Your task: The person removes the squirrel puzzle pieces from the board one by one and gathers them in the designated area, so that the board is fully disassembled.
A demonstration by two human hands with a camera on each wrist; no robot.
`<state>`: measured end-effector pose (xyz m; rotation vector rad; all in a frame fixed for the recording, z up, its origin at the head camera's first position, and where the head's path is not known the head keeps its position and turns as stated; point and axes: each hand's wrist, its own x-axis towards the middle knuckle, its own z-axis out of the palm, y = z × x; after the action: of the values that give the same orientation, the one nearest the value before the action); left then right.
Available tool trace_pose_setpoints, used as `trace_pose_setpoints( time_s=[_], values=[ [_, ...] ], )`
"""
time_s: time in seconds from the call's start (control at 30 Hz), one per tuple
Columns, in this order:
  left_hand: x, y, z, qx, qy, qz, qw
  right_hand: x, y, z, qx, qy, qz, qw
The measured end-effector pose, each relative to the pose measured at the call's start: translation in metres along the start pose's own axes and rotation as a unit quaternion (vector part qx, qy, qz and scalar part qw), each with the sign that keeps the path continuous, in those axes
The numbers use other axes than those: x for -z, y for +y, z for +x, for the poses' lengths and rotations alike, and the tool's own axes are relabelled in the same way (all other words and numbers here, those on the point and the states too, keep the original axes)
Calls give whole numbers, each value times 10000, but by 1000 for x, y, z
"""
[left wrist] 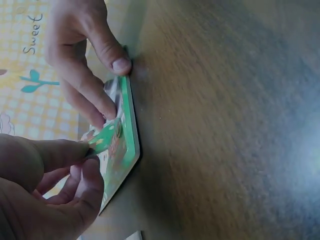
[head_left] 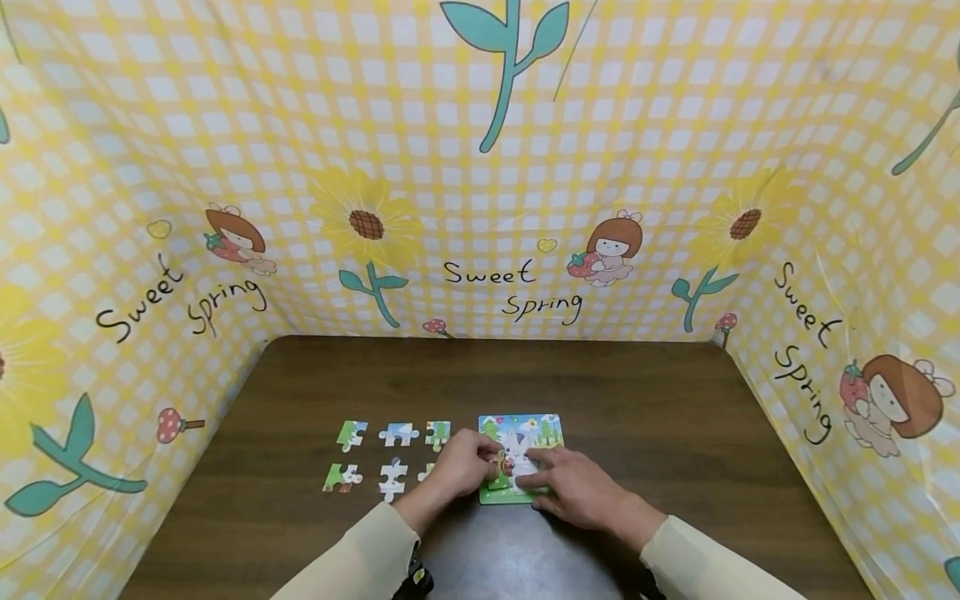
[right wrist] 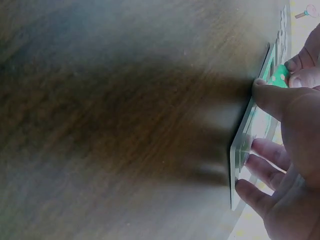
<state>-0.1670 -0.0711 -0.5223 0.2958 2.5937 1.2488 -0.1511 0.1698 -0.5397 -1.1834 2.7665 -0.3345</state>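
A puzzle board [head_left: 521, 498] with a rabbit picture and a green border lies flat on the table. Over its left part, my left hand [head_left: 459, 463] pinches a green puzzle piece [left wrist: 105, 137] between thumb and index finger, tilted above the picture in the left wrist view. From the right side, my right hand [head_left: 581, 485] rests on the board with its fingers spread across the surface. Its thumb [right wrist: 265, 90] touches the board's near edge. Part of the rabbit picture is hidden under both hands.
Loose puzzle pieces lie left of the board in two rows, among them a cloud-and-sky piece [head_left: 399, 434] and a green one [head_left: 351, 434]. My left forearm partly covers the lower row. A yellow checked cloth [head_left: 480, 192] walls the brown table [head_left: 637, 383] at the back and sides.
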Motion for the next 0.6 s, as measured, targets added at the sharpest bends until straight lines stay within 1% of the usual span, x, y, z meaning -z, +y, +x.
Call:
trace_pose_setpoints(
  time_s=[0.1,0.2,0.27,0.3,0.37,0.47,0.53,0.6],
  values=[
    [4,0,0,-133,87,-10,9999,3,-1,1,10,-1,-82,10000],
    [9,-4,-5,-235,130,-66,9996,2,-3,1,2,16,-136,9999],
    [15,-6,-9,-269,130,-196,9994,0,-3,1,31,53,-255,9997],
    [18,-7,-10,-261,139,-283,9992,0,-2,1,51,72,-314,9995],
    [24,-10,-14,-118,143,-515,9985,0,-2,1,123,132,-442,9989],
    [37,-14,-20,85,194,-966,9951,0,-2,1,208,211,-630,9976],
    [46,-19,-23,118,255,-1200,9924,1,-3,0,238,229,-691,9971],
    [56,-25,-27,69,356,-1351,9902,2,-3,0,247,220,-678,9971]
  ],
)
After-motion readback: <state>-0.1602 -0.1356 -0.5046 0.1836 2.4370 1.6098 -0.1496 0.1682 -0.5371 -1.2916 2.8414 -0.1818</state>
